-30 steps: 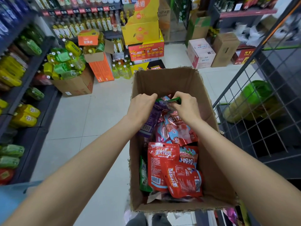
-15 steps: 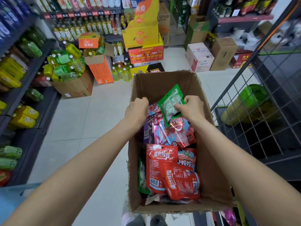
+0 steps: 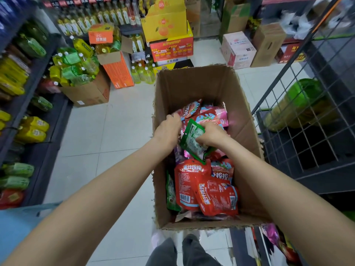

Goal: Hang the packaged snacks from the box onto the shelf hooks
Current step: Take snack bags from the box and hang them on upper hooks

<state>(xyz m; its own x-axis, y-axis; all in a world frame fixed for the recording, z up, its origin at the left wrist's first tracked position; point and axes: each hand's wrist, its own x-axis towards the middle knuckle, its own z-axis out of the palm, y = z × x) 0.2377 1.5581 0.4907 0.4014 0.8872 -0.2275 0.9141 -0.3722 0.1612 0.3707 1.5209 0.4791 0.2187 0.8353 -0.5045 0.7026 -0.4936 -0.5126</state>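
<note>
The likeliest slip from here, as a judgement, is the green packet (image 3: pixel 192 140) sliding out or dragging its neighbours along: the right hand (image 3: pixel 210 135) is gripping it by one edge only, and the slick pouch is resting against the loose heap of red packets (image 3: pixel 203 189) and pink packets (image 3: pixel 213 116), so a quick lift could be spilling others over the low near wall of the cardboard box (image 3: pixel 247 131). A second risk is that the hang hole at the packet's top may be getting creased or covered by the fingers, which would be making it awkward to thread onto a hook; the hole itself is too small to make out. The wire rack (image 3: pixel 299 120) is standing just to the right of the box, and no hooks are showing in this view, so the reach to them is needing a turn away from the box. As for the hands: the right one is curling round the right edge of the green packet, fingers folded over it, holding it tilted above the middle of the pile. The left hand (image 3: pixel 169 129) is reaching into the left side of the box with fingers bent down among the snacks, its tips hidden, so whether it is pinching a packet or merely pressing the pile aside cannot be told. The snacks are all lying inside the box, none yet hung.
</note>
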